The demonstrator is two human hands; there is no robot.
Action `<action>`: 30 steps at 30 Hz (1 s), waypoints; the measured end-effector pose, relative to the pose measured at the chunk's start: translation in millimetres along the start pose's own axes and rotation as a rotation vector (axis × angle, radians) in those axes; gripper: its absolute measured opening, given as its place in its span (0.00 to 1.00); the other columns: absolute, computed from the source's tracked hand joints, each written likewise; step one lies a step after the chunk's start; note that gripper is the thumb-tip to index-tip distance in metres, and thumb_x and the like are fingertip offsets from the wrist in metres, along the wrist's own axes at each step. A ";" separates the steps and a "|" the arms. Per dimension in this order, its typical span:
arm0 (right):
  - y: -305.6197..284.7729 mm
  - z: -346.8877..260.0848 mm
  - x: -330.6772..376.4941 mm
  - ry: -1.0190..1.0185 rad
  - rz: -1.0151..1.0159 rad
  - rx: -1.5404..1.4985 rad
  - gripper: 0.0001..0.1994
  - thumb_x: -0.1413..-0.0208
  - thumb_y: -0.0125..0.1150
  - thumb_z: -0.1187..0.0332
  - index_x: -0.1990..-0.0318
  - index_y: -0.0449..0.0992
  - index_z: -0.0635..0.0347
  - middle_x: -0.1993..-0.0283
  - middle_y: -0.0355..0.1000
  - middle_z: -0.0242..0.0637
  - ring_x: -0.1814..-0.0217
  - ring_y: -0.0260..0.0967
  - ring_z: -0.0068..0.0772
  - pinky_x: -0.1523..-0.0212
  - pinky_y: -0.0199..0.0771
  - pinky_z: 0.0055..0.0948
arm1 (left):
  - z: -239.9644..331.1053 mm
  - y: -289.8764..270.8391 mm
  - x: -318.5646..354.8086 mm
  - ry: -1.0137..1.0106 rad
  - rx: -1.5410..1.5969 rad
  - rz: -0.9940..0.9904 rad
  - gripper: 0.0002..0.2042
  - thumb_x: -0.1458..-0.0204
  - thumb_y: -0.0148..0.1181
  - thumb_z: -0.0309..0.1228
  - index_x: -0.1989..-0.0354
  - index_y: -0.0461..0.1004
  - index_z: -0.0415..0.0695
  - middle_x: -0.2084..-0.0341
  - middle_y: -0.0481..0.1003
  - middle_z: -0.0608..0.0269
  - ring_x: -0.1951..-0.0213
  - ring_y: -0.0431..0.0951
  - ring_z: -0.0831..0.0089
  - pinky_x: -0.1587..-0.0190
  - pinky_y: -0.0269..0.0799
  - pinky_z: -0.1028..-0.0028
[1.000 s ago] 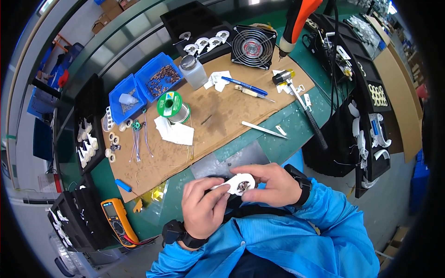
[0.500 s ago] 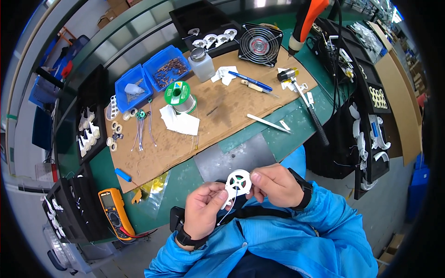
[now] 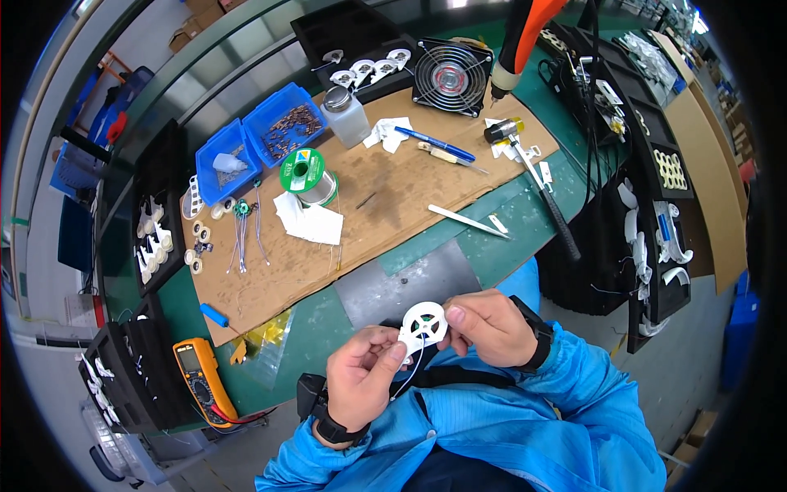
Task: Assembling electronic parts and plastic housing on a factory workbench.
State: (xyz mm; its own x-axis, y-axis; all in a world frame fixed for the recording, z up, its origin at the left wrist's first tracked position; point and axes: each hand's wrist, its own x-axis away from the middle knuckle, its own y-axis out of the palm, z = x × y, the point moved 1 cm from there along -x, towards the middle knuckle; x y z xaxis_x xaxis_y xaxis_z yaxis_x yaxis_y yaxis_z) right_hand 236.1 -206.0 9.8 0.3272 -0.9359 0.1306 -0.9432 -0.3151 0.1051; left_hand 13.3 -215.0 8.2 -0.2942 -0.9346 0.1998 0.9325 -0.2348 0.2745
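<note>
In front of my chest I hold a small round white plastic housing [image 3: 416, 312] with an open spoked face and a stubby handle-like tab. My left hand [image 3: 361, 373] is closed on the tab, thumb on top. The right hand [image 3: 490, 330] pinches the right rim between thumb and fingers, some of them hidden behind it. From the hub a thin pale wire [image 3: 419, 366] hangs down across the front. A grey metal plate [image 3: 385, 295] lies on the bench just beyond, with a tiny dark part [image 3: 404, 281] on it.
Cardboard [image 3: 385, 221] covers the bench, bearing a solder spool [image 3: 307, 184], blue bins [image 3: 254, 123], a glass bottle [image 3: 348, 119], a fan [image 3: 451, 78] and a hammer [image 3: 541, 184]. An orange electric screwdriver [image 3: 525, 49] hangs at right. A yellow multimeter [image 3: 201, 381] lies left.
The housing has turned slightly in my fingers, so its spoked face shows at a different angle. Both hands keep their grip. The view has shifted slightly.
</note>
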 end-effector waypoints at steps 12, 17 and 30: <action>-9.2 -4.0 -3.3 -0.129 -0.002 0.130 0.19 0.27 0.48 0.62 0.64 0.78 0.68 0.74 0.75 0.36 0.79 0.69 0.24 0.76 0.70 0.27 | -5.9 6.3 -10.2 0.037 -0.032 -0.005 0.08 0.37 0.58 0.21 0.53 0.74 0.29 0.61 0.78 0.53 0.65 0.80 0.73 0.60 0.76 0.74; -12.2 -9.1 -5.3 -0.009 -0.011 0.156 0.21 0.26 0.43 0.63 0.68 0.76 0.69 0.73 0.76 0.38 0.77 0.71 0.24 0.74 0.70 0.26 | -2.8 9.8 -8.0 -0.078 0.030 0.051 0.08 0.38 0.58 0.21 0.53 0.74 0.30 0.63 0.80 0.54 0.65 0.81 0.72 0.60 0.78 0.73; -6.7 0.9 -2.8 0.134 0.113 -0.001 0.23 0.26 0.46 0.57 0.67 0.78 0.66 0.79 0.72 0.30 0.80 0.67 0.18 0.77 0.68 0.22 | 4.6 11.2 -14.3 -0.296 0.381 -0.082 0.11 0.35 0.57 0.29 0.53 0.74 0.33 0.66 0.80 0.52 0.68 0.81 0.66 0.61 0.79 0.67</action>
State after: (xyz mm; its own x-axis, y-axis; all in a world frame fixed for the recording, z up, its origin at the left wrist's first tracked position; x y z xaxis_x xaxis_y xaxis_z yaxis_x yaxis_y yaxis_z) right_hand 241.6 -201.4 7.8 0.2237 -0.9361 0.2715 -0.9744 -0.2086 0.0835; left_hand 27.0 -203.1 12.8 -0.4622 -0.7882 0.4064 0.7768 -0.1388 0.6143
